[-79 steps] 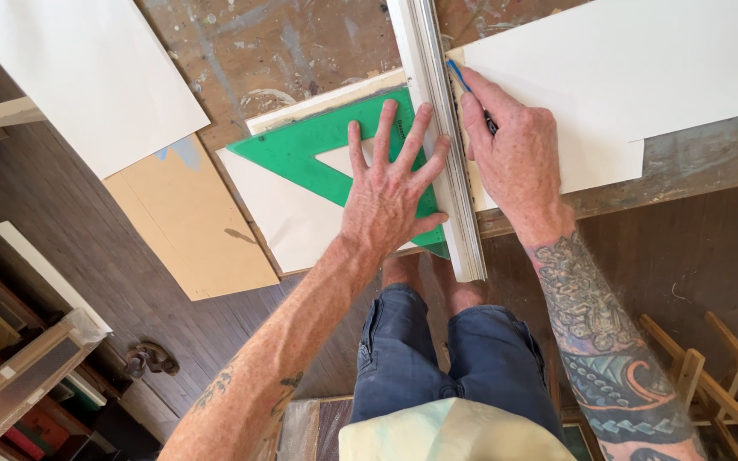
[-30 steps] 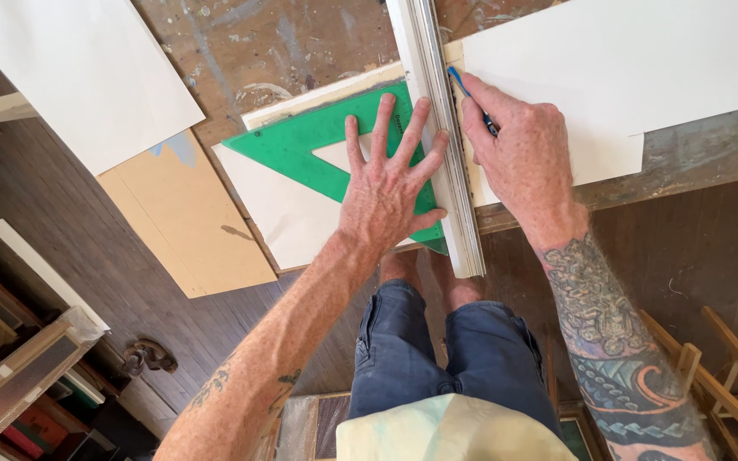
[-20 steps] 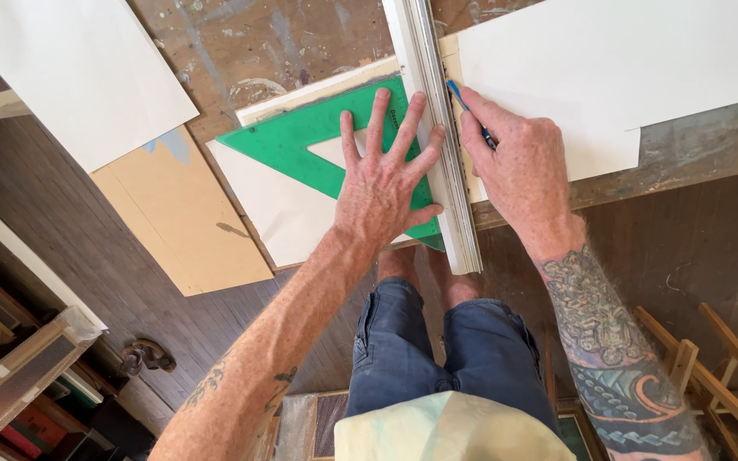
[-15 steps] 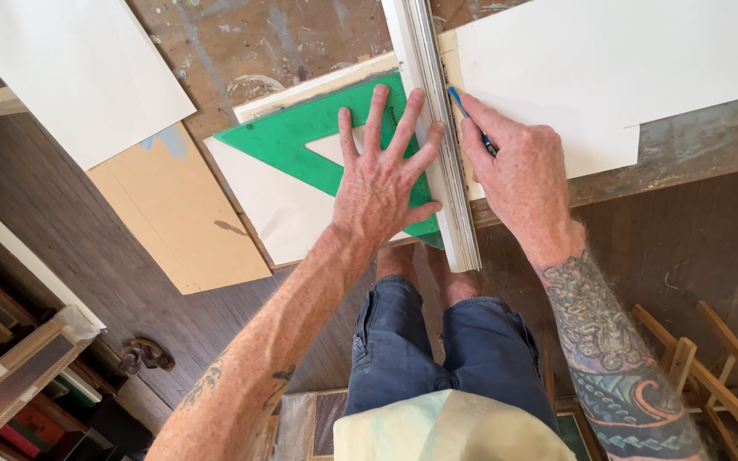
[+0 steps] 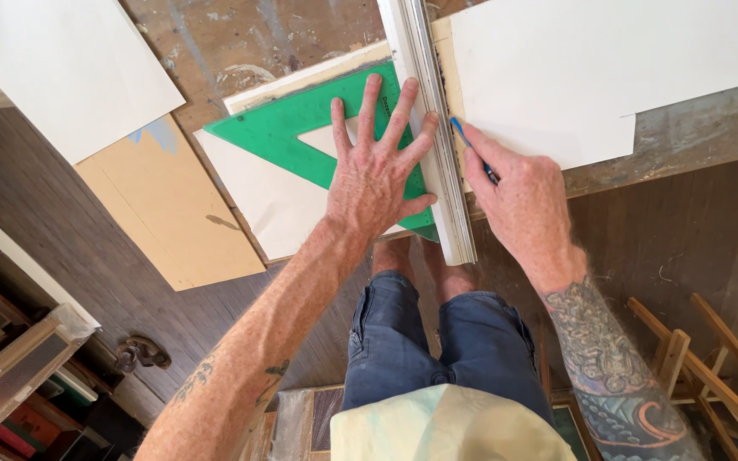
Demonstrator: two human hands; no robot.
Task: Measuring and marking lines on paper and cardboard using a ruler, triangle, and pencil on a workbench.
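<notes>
Five spread fingers of the left hand (image 5: 377, 179) press the green triangle (image 5: 301, 128) against the metal straightedge (image 5: 433, 128); the right hand (image 5: 523, 201) grips a blue pen (image 5: 471, 149) beside it.

A bright green set square (image 5: 318, 128) lies on cream-white card (image 5: 258, 196). The straightedge (image 5: 433, 128) is pale silver, the pencil (image 5: 471, 149) blue. The tabletop (image 5: 241, 51) is brown, paint-flecked wood. White sheet (image 5: 582, 68); tan board (image 5: 164, 213).

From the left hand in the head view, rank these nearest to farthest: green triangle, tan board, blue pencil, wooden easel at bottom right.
1. Green triangle: under the left hand.
2. Blue pencil: just right, past the straightedge.
3. Tan board: left.
4. Wooden easel: far lower right.
</notes>
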